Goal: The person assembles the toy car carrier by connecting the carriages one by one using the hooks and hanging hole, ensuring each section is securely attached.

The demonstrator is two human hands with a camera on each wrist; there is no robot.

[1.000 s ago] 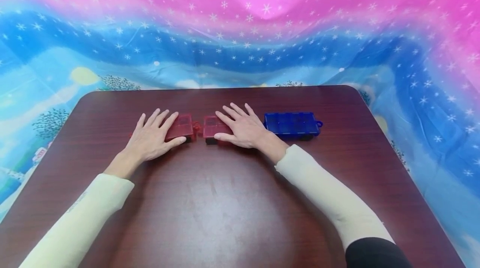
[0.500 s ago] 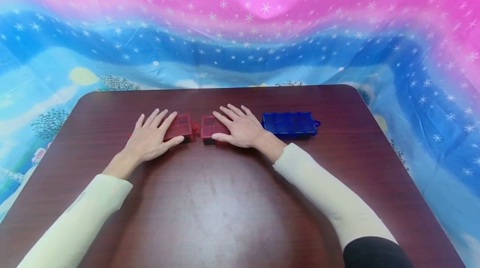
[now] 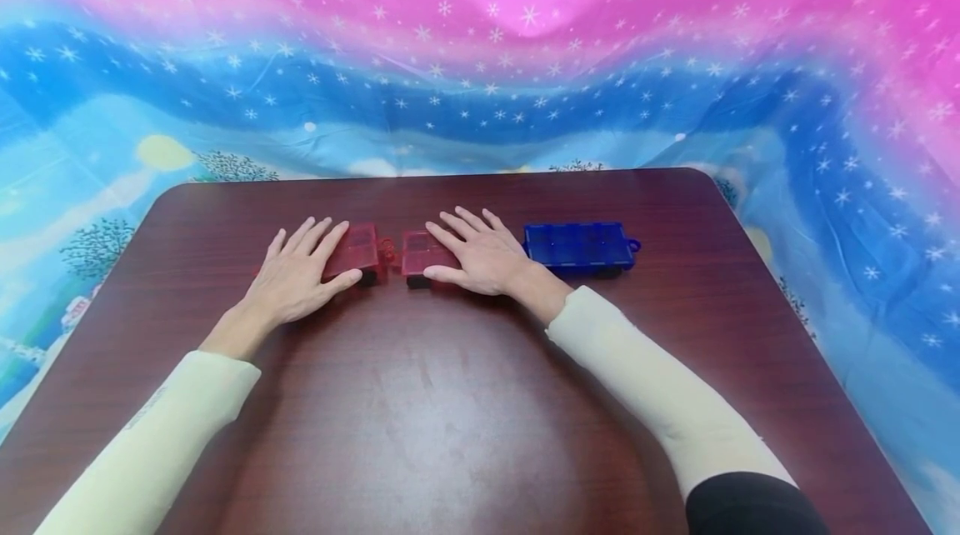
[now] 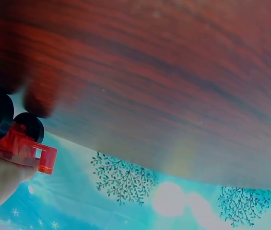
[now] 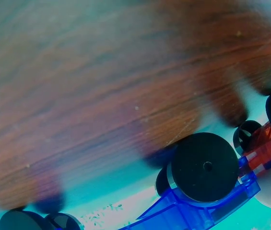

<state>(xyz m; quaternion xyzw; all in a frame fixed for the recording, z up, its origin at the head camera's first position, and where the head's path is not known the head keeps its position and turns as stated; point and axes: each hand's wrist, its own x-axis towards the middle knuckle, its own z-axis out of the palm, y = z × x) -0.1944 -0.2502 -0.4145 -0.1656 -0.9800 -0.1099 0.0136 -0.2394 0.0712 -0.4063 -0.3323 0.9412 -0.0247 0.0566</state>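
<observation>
My left hand (image 3: 291,275) lies with spread fingers over a translucent red toy car base (image 3: 362,247), covering its left part. Under my right hand (image 3: 483,258) is a second red toy car base (image 3: 422,247), whose right part is hidden. The facing ends of the two red bases carry small red couplings (image 3: 387,250), close together. Right of that hand stands a longer blue toy car base (image 3: 579,246) with a ring at its far end. In the right wrist view its blue end (image 5: 248,179) meets the red base (image 5: 267,153). Black wheels (image 5: 205,165) stand on the table.
The dark brown wooden table (image 3: 420,402) has rounded far corners. Behind it hangs a pink and blue cloth (image 3: 480,85) with snowflakes and trees, falling along the far edge and both sides.
Earlier, my right hand, its red base and the blue base shifted slightly left. Since then my left hand has drawn its red base a little left and tilted it slightly.
</observation>
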